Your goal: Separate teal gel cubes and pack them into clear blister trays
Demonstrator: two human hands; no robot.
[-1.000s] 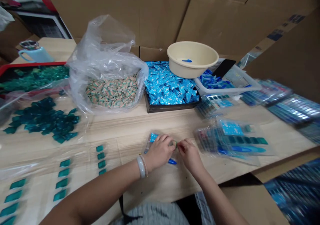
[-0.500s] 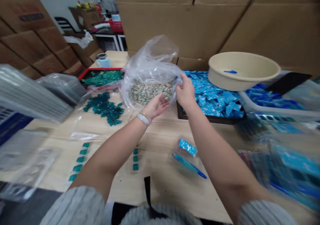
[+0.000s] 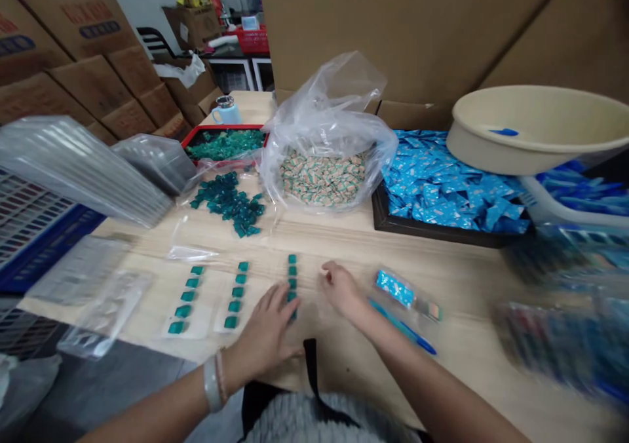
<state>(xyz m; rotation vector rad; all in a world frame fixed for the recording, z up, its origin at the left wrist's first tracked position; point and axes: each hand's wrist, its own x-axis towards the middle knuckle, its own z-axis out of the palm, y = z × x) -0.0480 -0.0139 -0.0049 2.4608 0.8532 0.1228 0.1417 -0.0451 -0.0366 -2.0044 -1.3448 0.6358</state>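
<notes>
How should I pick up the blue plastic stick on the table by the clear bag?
Pinch the blue plastic stick around its middle, with your thumb and finger coming down from above on the side nearest you. It is long and thin and lies flat on the wooden table. The clear bag sits just past it, so the near side looks free. The right hand is closest.

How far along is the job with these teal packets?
Done: three rows of teal packets are laid out. In hand: the left hand touches the third row, the right hand is beside it. Remaining: the loose teal pile and the red tray's packets.
</notes>
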